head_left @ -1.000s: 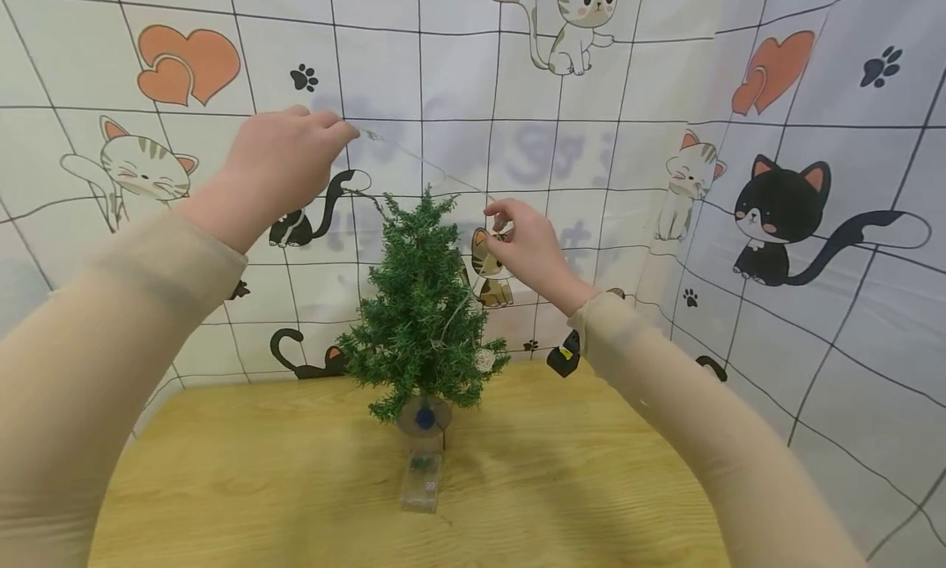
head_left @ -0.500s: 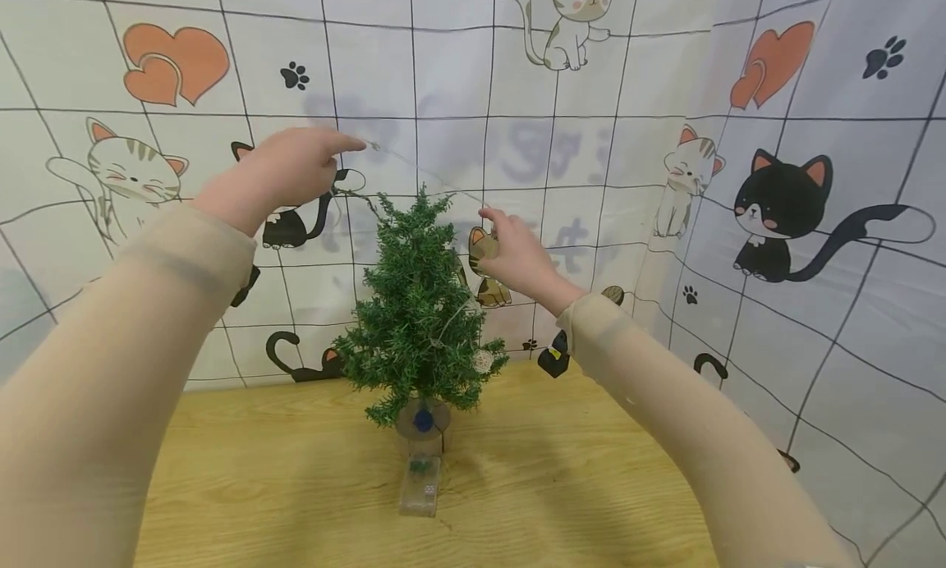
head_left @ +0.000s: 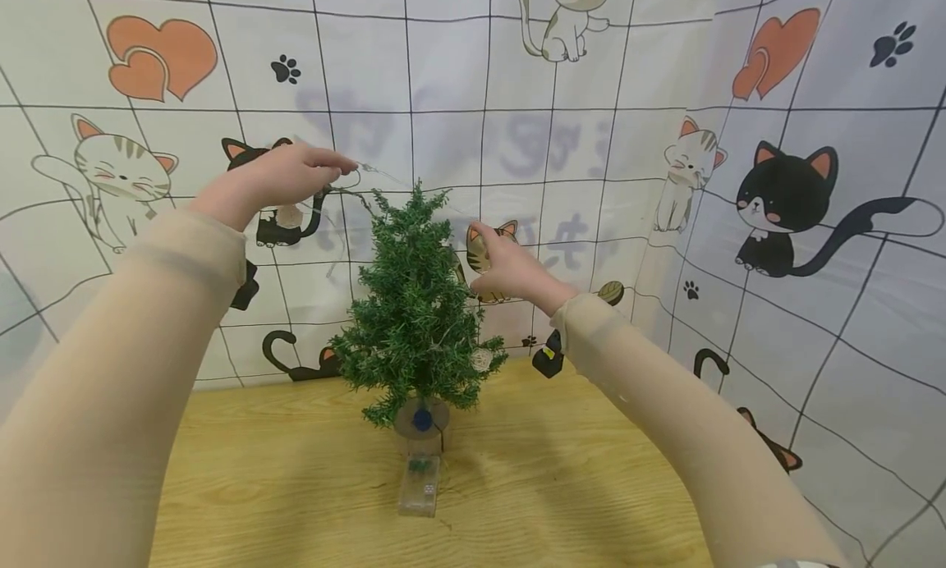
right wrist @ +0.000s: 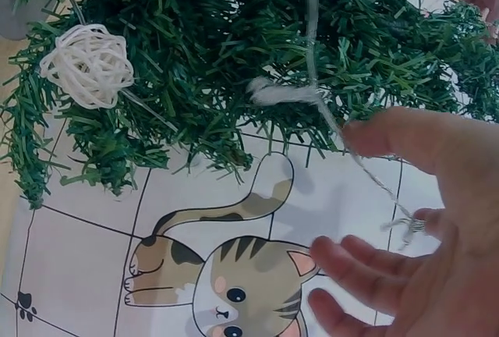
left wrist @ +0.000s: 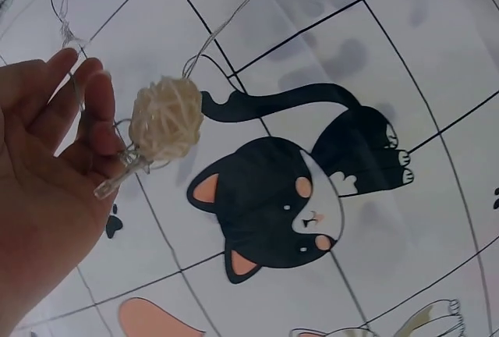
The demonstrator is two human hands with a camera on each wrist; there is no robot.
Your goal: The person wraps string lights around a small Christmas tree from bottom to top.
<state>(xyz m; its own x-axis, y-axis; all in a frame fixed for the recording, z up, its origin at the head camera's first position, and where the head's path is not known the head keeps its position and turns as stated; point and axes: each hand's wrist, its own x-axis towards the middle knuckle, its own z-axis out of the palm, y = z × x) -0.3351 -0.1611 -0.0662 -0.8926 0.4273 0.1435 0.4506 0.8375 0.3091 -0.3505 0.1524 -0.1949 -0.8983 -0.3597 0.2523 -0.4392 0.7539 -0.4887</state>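
A small green artificial Christmas tree stands between my hands. Above its top, a thin clear wire of a string of lights runs from my left hand to my right hand. In the left wrist view, my left fingers curl round the wire beside a cream woven ball light with a clear socket. My right hand has thumb and fingers spread apart, with the wire passing between them close to the branches. Another woven ball sits among the tree's lower right branches.
The tree rises from a round brown base with a blue part in front. A small clear box lies before it on the wooden table. Cat-patterned cloth hangs close behind and at the right.
My left hand has come down toward the treetop, its woven ball now showing below it. My right hand has lowered slightly, its thumb and index spreading apart. The wire hangs lower.
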